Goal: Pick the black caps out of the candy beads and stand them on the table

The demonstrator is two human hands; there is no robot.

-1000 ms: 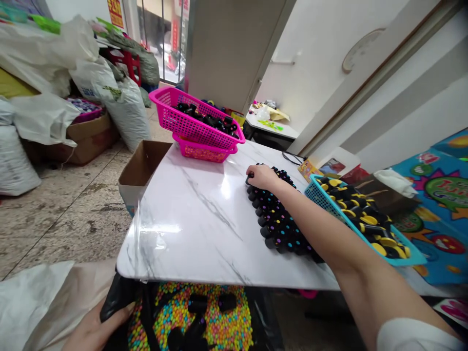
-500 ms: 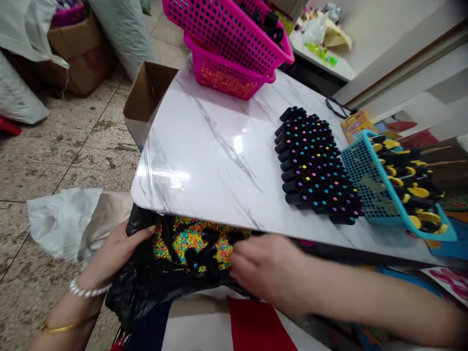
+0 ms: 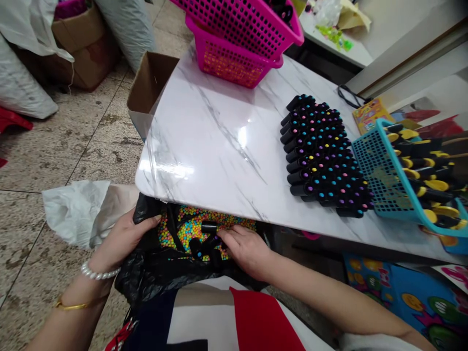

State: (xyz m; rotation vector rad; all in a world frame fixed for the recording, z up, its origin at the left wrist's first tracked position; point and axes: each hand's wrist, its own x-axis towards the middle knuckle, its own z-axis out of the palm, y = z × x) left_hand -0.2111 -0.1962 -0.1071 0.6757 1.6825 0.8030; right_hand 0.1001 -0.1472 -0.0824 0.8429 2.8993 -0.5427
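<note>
My left hand (image 3: 122,239) grips the rim of a black plastic bag (image 3: 161,275) between thumb and fingers, at the table's front corner. Inside the bag lie many small multicoloured beads (image 3: 190,217). Several short black tubes (image 3: 209,227) rest on the beads; one shows a blue dot at its end. My right hand (image 3: 248,251) reaches into the bag, fingers curled down against the beads and touching the tubes. Its fingertips are partly hidden, and what they hold, if anything, is unclear. On the table stands a tight block of black tubes (image 3: 321,156) with coloured dots on their ends.
The white marbled table (image 3: 204,161) overhangs the bag. Stacked pink baskets (image 3: 234,58) stand at its far end, and a blue basket (image 3: 383,170) of black-and-yellow pieces at the right. An open cardboard box (image 3: 149,87) and a white sack (image 3: 76,209) are at the left.
My right hand, blurred before, has moved a little left and into the bag among the tubes. My left hand keeps its grip on the bag. The view has shifted slightly.
</note>
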